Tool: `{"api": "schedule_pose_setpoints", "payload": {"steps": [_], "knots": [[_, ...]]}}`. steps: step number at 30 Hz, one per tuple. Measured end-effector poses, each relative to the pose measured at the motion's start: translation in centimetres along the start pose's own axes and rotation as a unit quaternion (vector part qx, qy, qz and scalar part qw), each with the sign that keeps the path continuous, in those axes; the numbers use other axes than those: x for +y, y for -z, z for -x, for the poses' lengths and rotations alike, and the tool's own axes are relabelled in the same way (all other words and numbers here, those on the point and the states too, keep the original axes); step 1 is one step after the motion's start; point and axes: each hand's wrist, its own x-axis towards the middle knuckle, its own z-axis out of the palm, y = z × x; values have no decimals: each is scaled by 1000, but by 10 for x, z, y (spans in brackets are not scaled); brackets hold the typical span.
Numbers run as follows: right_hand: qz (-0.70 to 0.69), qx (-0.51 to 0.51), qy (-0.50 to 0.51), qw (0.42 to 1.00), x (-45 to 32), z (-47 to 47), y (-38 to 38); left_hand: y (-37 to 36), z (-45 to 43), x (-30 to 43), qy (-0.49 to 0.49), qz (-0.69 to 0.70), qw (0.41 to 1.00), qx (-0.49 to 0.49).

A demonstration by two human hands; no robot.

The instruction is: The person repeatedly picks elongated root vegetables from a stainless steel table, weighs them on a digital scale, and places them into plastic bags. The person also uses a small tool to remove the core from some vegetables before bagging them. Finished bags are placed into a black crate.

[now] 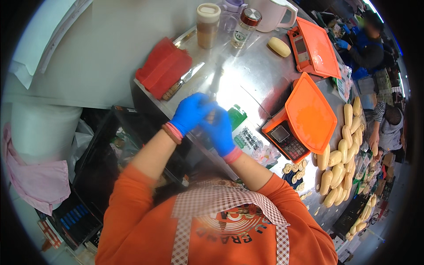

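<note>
My left hand (192,112) and my right hand (219,133), both in blue gloves, meet above the near edge of the steel table (246,71). Between them is a blurred knife (217,79), its blade pointing away from me. My right hand is closed around its wooden handle. The left fingers overlap the knife near the base of the blade; whether they grip it is unclear. Beyond my left hand, a second knife (185,79) with a worn handle lies beside a folded red cloth (164,66). A printed plastic bag (253,140) lies flat to the right of my right hand.
Two orange scales (309,114) (318,49) stand to the right. Peeled lotus roots (338,172) are piled beyond, with cut slices (294,172) nearer me. One piece (279,47) lies alone near a jar (245,28), a cup (208,26) and a kettle (273,15). Two people work farther right.
</note>
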Motion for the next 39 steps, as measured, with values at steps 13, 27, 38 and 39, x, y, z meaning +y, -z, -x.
{"api": "schedule_pose_setpoints", "payload": {"steps": [13,27,38,39], "knots": [[-115,-130,-141,975,-41,-17,36,-6,41,12,188,316,930,9],[-192,-73,-109,973,16,-57,50,29,55,-2,202,222,944,137],[478,-272,193,813,58,-114,-42,51,23,-66,20,-219,947,234],[452,-272,155,835,55,-110,-41,51,19,-67,1,-262,938,228]]}}
